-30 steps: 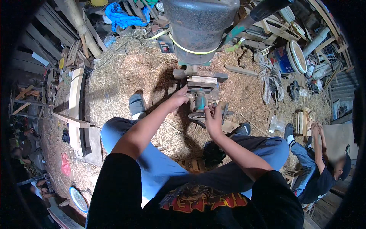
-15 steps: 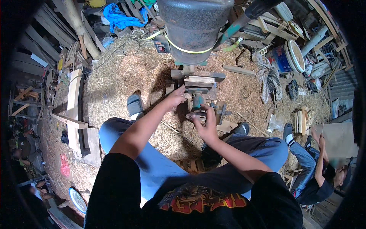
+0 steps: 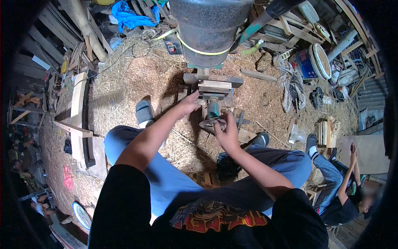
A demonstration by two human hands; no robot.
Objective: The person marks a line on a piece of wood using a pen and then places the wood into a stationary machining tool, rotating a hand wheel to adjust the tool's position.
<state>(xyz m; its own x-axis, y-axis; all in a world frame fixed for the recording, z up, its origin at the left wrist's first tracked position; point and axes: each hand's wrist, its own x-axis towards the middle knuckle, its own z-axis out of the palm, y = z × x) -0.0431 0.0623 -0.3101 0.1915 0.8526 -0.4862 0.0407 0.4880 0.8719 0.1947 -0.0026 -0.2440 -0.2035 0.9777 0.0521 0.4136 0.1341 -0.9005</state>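
In front of me a vise [image 3: 213, 108] with a green-blue body stands under the large dark motor housing [image 3: 209, 29] of what looks like a drill press. Pale wooden strips [image 3: 215, 85] sit stacked between its jaws. My right hand [image 3: 227, 133] is curled at the rim of the round metal handwheel [image 3: 206, 125] on the near end of the vise, thumb on its face. At the left side of the vise, my left hand [image 3: 189, 105] has its fingers stretched toward the jaws and holds nothing I can see. Its fingertips are close to the wood; contact is unclear.
Wood shavings and straw cover the floor [image 3: 153, 79]. A long board [image 3: 78, 116] lies at the left. To the right are a blue bucket [image 3: 304, 64] and a stack of wood pieces [image 3: 326, 133]. Another person [image 3: 342, 186] sits at the far right. A lever arm [image 3: 253, 28] juts out beside the housing.
The handwheel has turned and its round face shows more fully now. My right hand has shifted with it. My left hand stays beside the vise. The person at right has brought their hands together.
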